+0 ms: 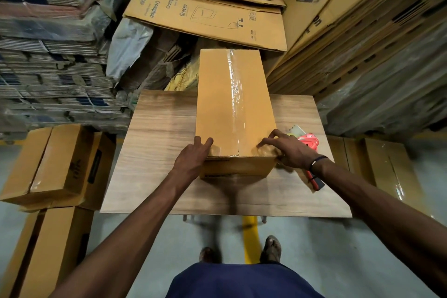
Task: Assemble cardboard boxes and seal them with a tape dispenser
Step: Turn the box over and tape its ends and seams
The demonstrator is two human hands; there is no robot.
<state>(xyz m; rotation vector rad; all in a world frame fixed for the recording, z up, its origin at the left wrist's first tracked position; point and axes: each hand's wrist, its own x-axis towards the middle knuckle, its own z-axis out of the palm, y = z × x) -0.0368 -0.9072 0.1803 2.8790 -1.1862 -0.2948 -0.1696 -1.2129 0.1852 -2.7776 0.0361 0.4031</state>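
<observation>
Presently, one closed cardboard box lies lengthwise on the wooden table, its far end overhanging the table's far edge and its near end short of the near edge. A strip of clear tape runs along the top seam from far end to near end. The left hand rests at the box's near left corner, fingers extended and flat over the top edge, gripping nothing. The right hand presses straight fingers onto the top near the near right corner, beside the tape's end, thumb down the near face; nothing is held. A red tape dispenser lies on the table toward its right edge, just beside the box, partly hidden by the right wrist. Assembled boxes stand on the floor left of the table. Flattened cartons are stacked beyond the far edge.
</observation>
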